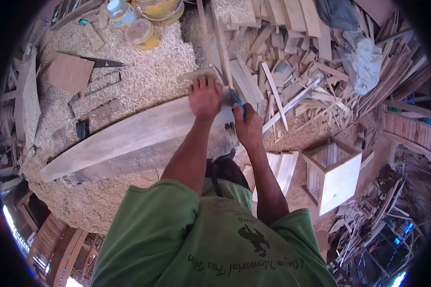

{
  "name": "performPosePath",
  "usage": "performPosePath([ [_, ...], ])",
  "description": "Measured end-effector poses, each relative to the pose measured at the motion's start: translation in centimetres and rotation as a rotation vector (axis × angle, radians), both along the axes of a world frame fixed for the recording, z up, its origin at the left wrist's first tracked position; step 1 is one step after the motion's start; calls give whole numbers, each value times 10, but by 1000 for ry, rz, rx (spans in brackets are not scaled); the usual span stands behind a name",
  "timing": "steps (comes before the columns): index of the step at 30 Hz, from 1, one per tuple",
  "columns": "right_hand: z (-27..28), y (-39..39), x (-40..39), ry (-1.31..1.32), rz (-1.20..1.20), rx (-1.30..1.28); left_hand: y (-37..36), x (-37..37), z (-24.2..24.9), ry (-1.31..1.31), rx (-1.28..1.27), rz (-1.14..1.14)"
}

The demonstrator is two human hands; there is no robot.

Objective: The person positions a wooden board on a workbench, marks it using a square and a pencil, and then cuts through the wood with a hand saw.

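Note:
A long, pale wooden board (129, 131) with a curved far edge lies across the work surface and tapers toward the left. My left hand (206, 98) bears down on its right part, fingers bent at the far edge. Just beyond those fingertips is a small piece of wood (196, 74). My right hand (248, 125) is closed round the handle of a blue-handled tool (236, 101), upright at the board's right end. A narrow dark blade shows beyond the handle, close to the left fingers; its kind is hard to make out.
Wood shavings (148, 71) cover the bench behind the board. A square wooden piece (69, 72), a saw blade (105, 62), a white-capped bottle (121, 14) and a yellow tub (142, 34) stand or lie there. Offcuts (292, 52) pile up at right, near a small wooden frame (339, 182).

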State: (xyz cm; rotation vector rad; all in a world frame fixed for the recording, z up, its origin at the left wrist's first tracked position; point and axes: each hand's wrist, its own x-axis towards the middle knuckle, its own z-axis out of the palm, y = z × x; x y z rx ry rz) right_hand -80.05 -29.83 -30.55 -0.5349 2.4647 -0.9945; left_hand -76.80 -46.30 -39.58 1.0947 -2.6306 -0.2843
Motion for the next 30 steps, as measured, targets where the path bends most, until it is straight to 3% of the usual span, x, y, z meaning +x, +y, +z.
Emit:
performPosePath([
  [4,100,98,60,-215,-88,115,-2,-1,-5,6,-23,-16],
  [7,134,138,93,-258,-119,131,-1,-3,-3,-5,-29,6],
  [9,72,108,67,-195,-97,162,-7,-6,-2,-7,-25,10],
  [11,-18,50,28,-26,-63,0,-1,-1,0,21,-18,8],
  [12,-29,8,4,38,-14,-87,1,-1,0,2,-5,4],
  [13,-29,-23,-11,102,-7,15,-1,-2,0,-13,6,5],
  [16,11,-9,-3,-17,-33,-104,6,9,1,-18,22,-16],
  [17,29,31,15,-7,-32,83,-1,1,-1,10,17,-10],
  [18,76,63,34,-158,-51,125,-2,-1,-5,18,-11,-15],
  [21,133,142,97,-225,-142,151,-1,-1,-1,60,3,3],
  [23,115,133,88,-170,-93,78,-7,-6,-2,64,-28,6],
  [25,33,96,53,-130,-40,154,-2,-2,1,52,-20,3],
  [27,-20,24,9,-26,-22,-29,-4,-3,0,40,-26,1],
  [29,-15,-7,-8,48,8,1,-2,-1,-2,67,-40,1],
  [30,0,-2,-3,12,10,33,-2,0,3,-75,58,3],
])
